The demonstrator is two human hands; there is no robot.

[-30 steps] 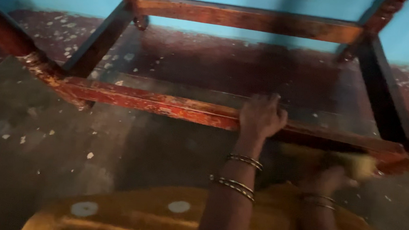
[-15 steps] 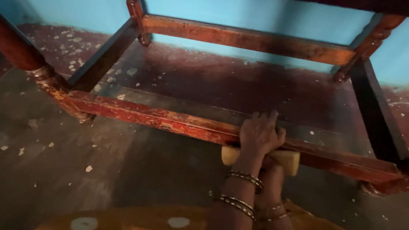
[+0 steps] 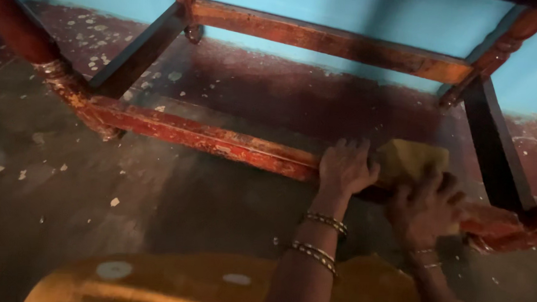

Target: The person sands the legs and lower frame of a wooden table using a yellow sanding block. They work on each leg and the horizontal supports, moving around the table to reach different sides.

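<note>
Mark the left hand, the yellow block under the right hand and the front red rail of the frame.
left hand point(image 3: 346, 168), head view, on the back of the hand.
yellow block point(image 3: 410, 161), head view, on its upper face, clear of the fingers.
front red rail point(image 3: 202, 137), head view, on its worn top edge, mid-length.

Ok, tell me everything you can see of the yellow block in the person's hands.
The yellow block looks like a dull mustard sponge or pad, roughly rectangular with soft corners. It sits against the near red wooden rail of the furniture frame. The right hand covers its lower side and the left hand grips the rail beside it, at its left edge. Its material cannot be told for sure.
</note>
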